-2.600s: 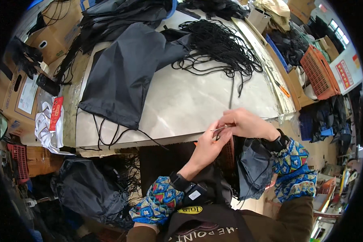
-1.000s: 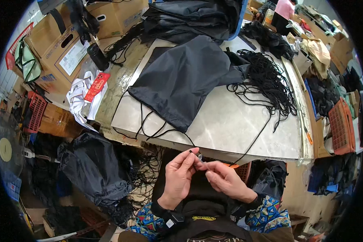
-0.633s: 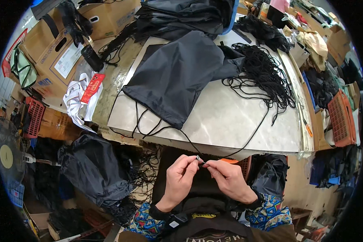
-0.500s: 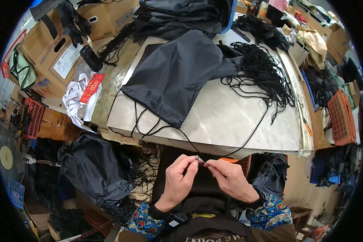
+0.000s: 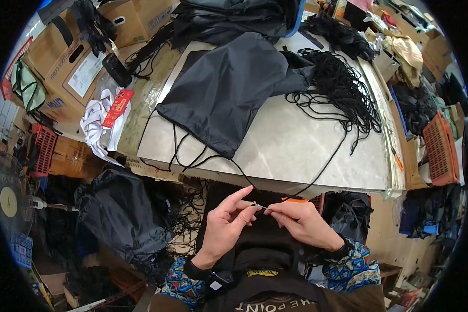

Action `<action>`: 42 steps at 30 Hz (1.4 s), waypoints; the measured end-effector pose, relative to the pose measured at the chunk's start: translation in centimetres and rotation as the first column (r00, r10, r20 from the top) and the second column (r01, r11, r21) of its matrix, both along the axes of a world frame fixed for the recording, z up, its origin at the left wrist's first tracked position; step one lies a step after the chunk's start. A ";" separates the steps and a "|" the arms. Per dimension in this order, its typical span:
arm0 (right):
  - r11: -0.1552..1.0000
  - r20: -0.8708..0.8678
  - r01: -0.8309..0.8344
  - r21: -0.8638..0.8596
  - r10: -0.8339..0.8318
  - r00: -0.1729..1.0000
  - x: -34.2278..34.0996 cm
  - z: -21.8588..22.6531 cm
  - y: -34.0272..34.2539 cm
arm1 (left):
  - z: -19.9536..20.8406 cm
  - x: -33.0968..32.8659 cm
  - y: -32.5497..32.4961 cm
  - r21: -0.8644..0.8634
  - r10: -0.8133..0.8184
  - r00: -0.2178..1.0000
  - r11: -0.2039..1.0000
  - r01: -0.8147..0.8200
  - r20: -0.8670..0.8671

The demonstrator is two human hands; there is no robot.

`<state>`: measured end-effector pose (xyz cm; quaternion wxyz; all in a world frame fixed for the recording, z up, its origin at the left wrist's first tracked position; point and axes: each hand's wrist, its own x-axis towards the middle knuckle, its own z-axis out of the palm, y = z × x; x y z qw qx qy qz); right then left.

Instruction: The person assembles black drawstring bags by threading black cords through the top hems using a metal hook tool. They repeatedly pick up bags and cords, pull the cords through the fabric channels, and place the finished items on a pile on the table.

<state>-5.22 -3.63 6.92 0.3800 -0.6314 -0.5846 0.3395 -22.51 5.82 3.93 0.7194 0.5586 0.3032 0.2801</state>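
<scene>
In front of my body, both hands meet at a slim silver metal pin (image 5: 261,206). My right hand (image 5: 301,221) pinches its right end between thumb and fingers. My left hand (image 5: 226,223) has its thumb tip at the other end, with the index finger lifted and the lower fingers curled. A black cord (image 5: 330,161) runs from the table edge down toward my right hand. Another comes from the black drawstring bag (image 5: 223,93) toward my left hand; where the cords end is hidden. The bag lies flat on the pale table (image 5: 307,151), cord loops hanging from its near edge.
A tangled heap of black cords (image 5: 343,93) lies right of the bag. Stacked black fabric (image 5: 229,21) stands behind it. Cardboard boxes (image 5: 62,67) and a white cloth (image 5: 101,122) are at left, near a fan (image 5: 8,200). Orange crates (image 5: 439,148) stand at right.
My left index finger has lifted away from the pin and the left hand has opened somewhat. My right hand keeps its pinch and has shifted slightly right.
</scene>
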 end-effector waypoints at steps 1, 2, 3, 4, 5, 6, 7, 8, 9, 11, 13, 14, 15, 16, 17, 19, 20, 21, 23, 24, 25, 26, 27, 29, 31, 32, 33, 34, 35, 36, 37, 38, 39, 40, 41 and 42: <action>1.000 0.021 -0.003 0.007 0.003 1.000 0.1 0.0 0.0 | 0.1 0.0 0.0 0.014 0.000 1.000 1.000 0.000 -0.007; 1.000 0.029 -0.010 0.016 0.010 1.000 0.0 -0.1 0.0 | 0.1 0.0 0.0 0.029 -0.004 1.000 1.000 0.005 -0.029; 0.999 0.038 -0.019 0.026 0.018 0.999 0.0 -0.2 -0.1 | 0.2 0.0 0.0 0.045 -0.007 0.999 0.999 0.009 -0.049; 0.999 0.047 -0.027 0.036 0.025 0.999 0.0 -0.2 -0.1 | 0.3 0.0 0.0 0.060 -0.009 0.998 0.998 0.013 -0.069; 0.998 0.060 -0.037 0.054 0.033 0.998 0.0 -0.1 -0.1 | 0.5 0.0 0.0 0.037 -0.014 0.998 0.999 0.016 -0.062; 0.996 0.072 -0.046 0.071 0.041 0.997 0.1 -0.2 0.0 | 0.6 0.0 0.1 0.013 -0.018 0.998 1.000 0.019 -0.055; 0.995 0.084 -0.056 0.088 0.049 0.995 0.3 -0.2 0.0 | 0.6 0.0 0.1 -0.011 -0.023 0.999 1.000 0.023 -0.048; 0.995 0.149 -0.076 0.072 0.064 0.987 0.4 -0.1 0.0 | 0.5 0.1 0.2 -0.057 -0.048 0.998 0.997 0.046 -0.037; 0.994 0.212 -0.094 0.054 0.081 0.974 0.5 0.0 -0.1 | 0.5 0.1 0.4 -0.102 -0.073 0.997 0.992 0.070 -0.026; 0.991 0.339 -0.122 0.059 0.095 0.936 0.5 0.0 -0.1 | 0.1 0.0 0.5 -0.169 -0.103 0.995 0.980 0.102 0.001; 0.984 0.463 -0.148 0.102 0.084 0.882 0.4 -0.3 -0.2 | -0.5 0.0 0.5 -0.210 -0.115 0.993 0.970 0.119 0.031; 0.984 0.445 -0.144 0.108 0.082 0.892 0.3 -0.4 -0.4 | -0.2 0.1 0.4 -0.263 -0.060 0.996 0.962 0.077 0.070; 0.983 0.426 -0.141 0.114 0.080 0.901 0.2 -0.5 -0.7 | 0.2 0.3 0.1 -0.317 -0.003 0.994 0.948 0.037 0.106; 0.980 0.406 -0.150 0.127 0.086 0.910 0.0 -0.6 -0.7 | 0.5 0.4 0.0 -0.365 0.067 0.988 0.931 -0.013 0.137; 0.964 0.394 -0.226 0.141 0.154 0.906 -0.2 -0.2 -0.8 | 0.5 0.6 0.2 -0.342 0.167 0.977 0.933 -0.113 0.134; 0.941 0.381 -0.313 0.129 0.244 0.892 -1.0 0.9 -1.8 | 0.1 1.2 1.0 -0.291 0.365 0.920 0.904 -0.314 0.142; 0.899 0.299 -0.369 0.237 0.294 0.908 -1.3 0.9 -2.1 | -0.9 1.6 1.6 -0.101 0.385 0.918 0.921 -0.376 0.090; 0.848 0.272 -0.412 0.333 0.332 0.903 -2.0 1.9 -1.8 | -2.6 1.8 2.3 0.194 0.390 0.921 0.904 -0.381 -0.008; 0.775 0.382 -0.473 0.418 0.323 0.866 -3.3 5.2 -2.1 | -3.6 2.5 2.6 0.638 0.442 0.889 0.720 -0.274 -0.117; 0.753 0.320 -0.505 0.421 0.397 0.860 -4.0 6.3 -1.7 | -4.4 3.3 2.3 0.705 0.399 0.905 0.684 -0.184 -0.151; 0.726 0.252 -0.540 0.426 0.478 0.841 -4.5 6.8 -1.2 | -5.5 3.9 1.7 0.739 0.372 0.919 0.654 -0.159 -0.131; 0.643 0.175 -0.640 0.422 0.635 0.753 -4.0 6.2 -0.9 | -6.8 4.2 0.7 0.746 0.290 0.941 0.663 -0.064 -0.177; 0.627 0.050 -0.566 0.535 0.645 0.763 -4.7 5.9 0.1 | -6.7 4.8 0.1 0.747 0.198 0.954 0.664 0.037 -0.224; 0.714 -0.388 -0.652 0.257 0.694 0.607 -3.3 3.9 -0.8 | -6.3 5.1 0.1 0.565 0.252 0.963 0.810 -0.156 -0.096; 0.814 -0.449 -0.543 0.203 0.571 0.688 -1.3 5.3 0.0 | -3.9 3.4 2.0 0.031 0.394 0.916 0.919 -0.393 -0.075; 0.845 -0.508 -0.524 0.104 0.499 0.702 -0.4 5.4 -0.1 | -3.1 3.3 4.0 -0.204 0.406 0.914 0.893 -0.401 -0.020; 0.859 -0.568 -0.513 -0.002 0.421 0.708 0.3 5.0 0.0 | -2.5 3.2 5.9 -0.433 0.436 0.900 0.815 -0.385 0.019; 0.902 -0.504 -0.433 -0.005 0.371 0.780 0.3 5.0 0.2 | -2.5 3.3 7.4 -0.518 0.356 0.930 0.815 -0.261 0.091; 0.933 -0.439 -0.360 0.009 0.327 0.837 0.0 4.4 0.8 | -2.7 4.2 8.5 -0.559 0.376 0.921 0.787 -0.260 0.101; 0.980 -0.315 -0.198 0.006 0.190 0.930 -0.4 3.6 1.6 | -2.7 4.4 8.9 -0.525 0.358 0.925 0.816 -0.243 0.128; 0.999 -0.179 0.019 0.039 -0.012 0.984 -0.5 2.4 2.2 | -2.5 5.1 9.2 -0.491 0.319 0.934 0.847 -0.204 0.162; 0.983 -0.059 0.168 0.076 -0.163 0.985 -0.2 1.3 3.1 | -2.1 5.7 9.1 -0.366 0.335 0.933 0.891 -0.269 0.131; 0.946 0.043 0.299 0.123 -0.306 0.951 -0.2 0.2 4.0 | -1.6 5.9 8.6 -0.228 0.367 0.926 0.913 -0.339 0.090; 0.929 0.085 0.318 0.190 -0.338 0.937 -0.2 -0.4 4.9 | -1.1 6.2 7.9 -0.095 0.387 0.921 0.920 -0.380 0.057; 0.908 0.126 0.330 0.257 -0.370 0.920 0.0 -0.6 6.1 | -0.5 6.3 7.4 -0.166 0.335 0.938 0.934 -0.317 0.089; 0.887 0.156 0.337 0.317 -0.399 0.904 0.0 -1.1 7.0 | -0.1 5.9 6.8 -0.232 0.289 0.951 0.938 -0.257 0.114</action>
